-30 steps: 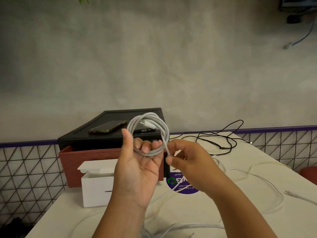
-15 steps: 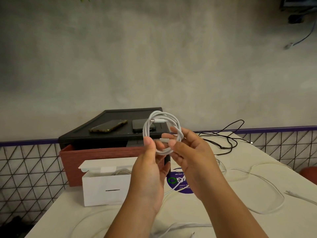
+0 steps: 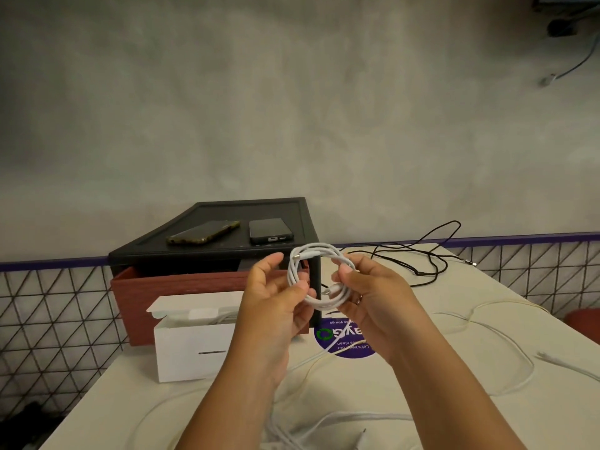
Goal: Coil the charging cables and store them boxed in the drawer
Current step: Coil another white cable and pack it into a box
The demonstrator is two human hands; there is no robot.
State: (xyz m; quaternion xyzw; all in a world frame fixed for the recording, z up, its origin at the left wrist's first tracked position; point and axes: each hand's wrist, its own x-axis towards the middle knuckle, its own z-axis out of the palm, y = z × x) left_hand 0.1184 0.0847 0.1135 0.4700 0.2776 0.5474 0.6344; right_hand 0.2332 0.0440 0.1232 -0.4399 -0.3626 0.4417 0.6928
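The left hand (image 3: 272,306) and right hand (image 3: 373,300) cover both sides of the coiled white cable (image 3: 321,303). The left hand and its forearm also hide the right end of the open white box (image 3: 191,349), whose contents are too dim to tell. The right hand hides part of the purple sticker (image 3: 344,339), whose small print is unreadable, and the inside of the drawer (image 3: 181,287) lies in shadow. Both forearms and the loose white cables (image 3: 341,420) on the surface (image 3: 454,368) are cut off by the bottom edge.
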